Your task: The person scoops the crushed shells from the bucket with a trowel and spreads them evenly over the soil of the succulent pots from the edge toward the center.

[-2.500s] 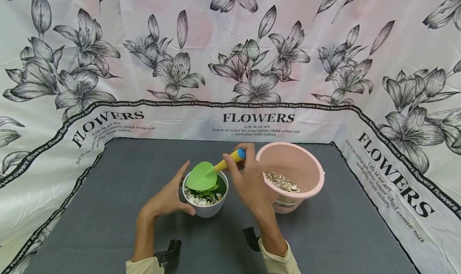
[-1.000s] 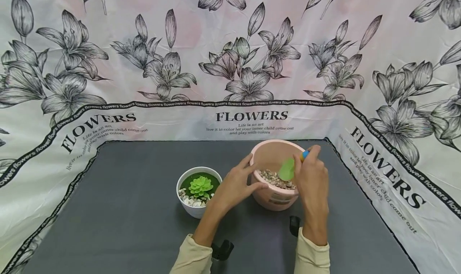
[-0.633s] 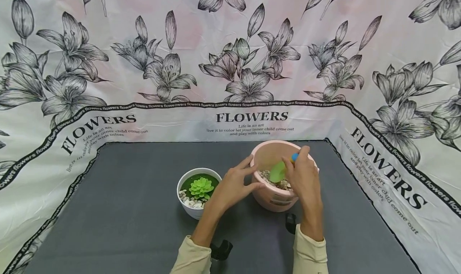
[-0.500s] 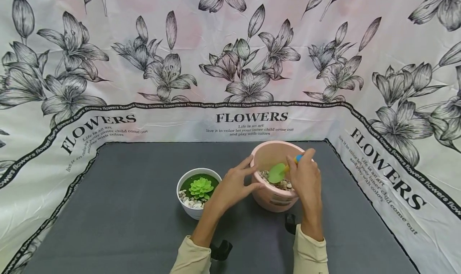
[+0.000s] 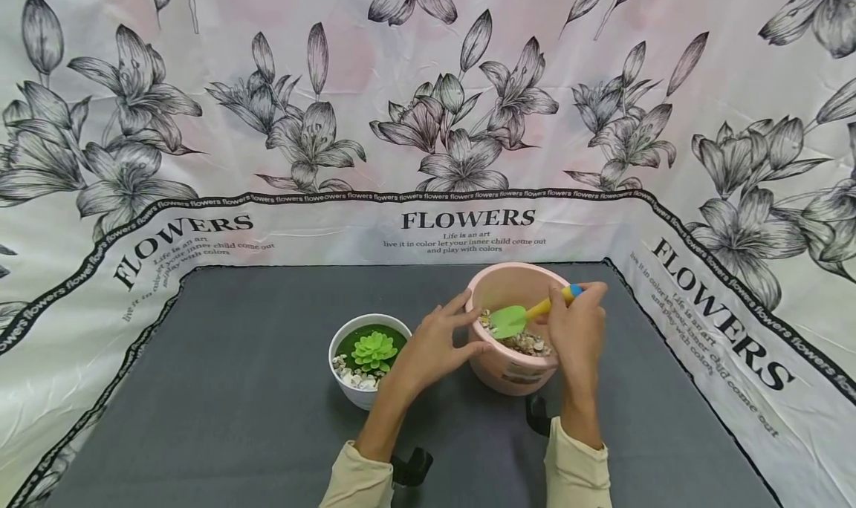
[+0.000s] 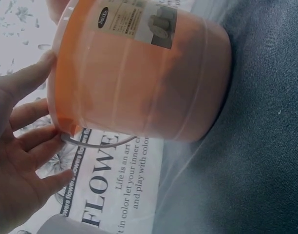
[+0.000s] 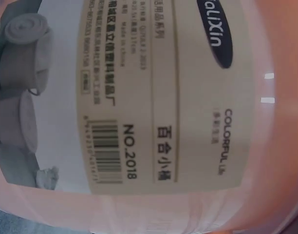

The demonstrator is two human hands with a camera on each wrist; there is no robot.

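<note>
My right hand [image 5: 579, 326] grips the yellow and blue handle of a toy trowel [image 5: 510, 321] with a green blade. The blade is inside a pink bucket [image 5: 511, 374], low over the small mixed stones [image 5: 528, 343]. My left hand [image 5: 428, 344] rests spread against the bucket's near left rim. In the left wrist view, the thumb and fingers of the left hand [image 6: 22, 161] touch the rim of the bucket [image 6: 139, 83]. The right wrist view shows only the bucket's label [image 7: 134, 97] and pink wall; the right hand is out of that view.
Left of the bucket stands a white pot [image 5: 361, 398] with a green succulent [image 5: 374, 350] and pale pebbles [image 5: 354, 376]. Both are on a dark grey cloth [image 5: 234, 389]. A floral curtain [image 5: 461, 144] stands behind and along the sides.
Earlier the trowel was over the white pot with my left hand beside it. Both hands moved right to the bucket. Lately the blade has shifted left inside it and the handle has tilted lower.
</note>
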